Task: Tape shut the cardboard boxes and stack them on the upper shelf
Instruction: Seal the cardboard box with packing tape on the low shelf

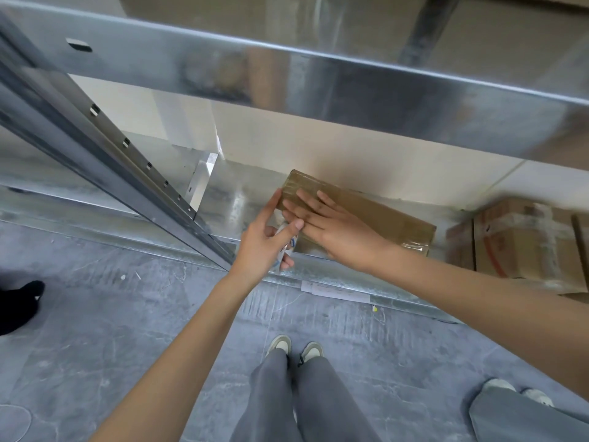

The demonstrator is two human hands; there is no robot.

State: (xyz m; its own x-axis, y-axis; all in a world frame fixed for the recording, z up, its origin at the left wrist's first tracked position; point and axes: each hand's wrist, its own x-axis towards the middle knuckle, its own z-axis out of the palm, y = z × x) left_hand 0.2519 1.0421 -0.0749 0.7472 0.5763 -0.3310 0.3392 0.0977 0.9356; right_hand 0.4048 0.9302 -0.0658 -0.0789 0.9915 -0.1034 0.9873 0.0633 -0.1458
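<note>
A flat brown cardboard box (379,215) with shiny clear tape on its ends lies on the lower metal shelf (236,199). My right hand (334,231) lies flat on the box's top with straight fingers, pressing near its left end. My left hand (264,244) is at the box's left front corner and holds a small white roll of tape (287,244) with blue print, thumb and forefinger stretched out toward the box.
The upper shelf's metal beam (318,81) crosses the top, with cardboard boxes (478,36) on it. A taped box (522,240) with red markings stands on the lower shelf at the right. A slanted upright (105,148) is on the left. My legs and another person's feet are on the grey floor.
</note>
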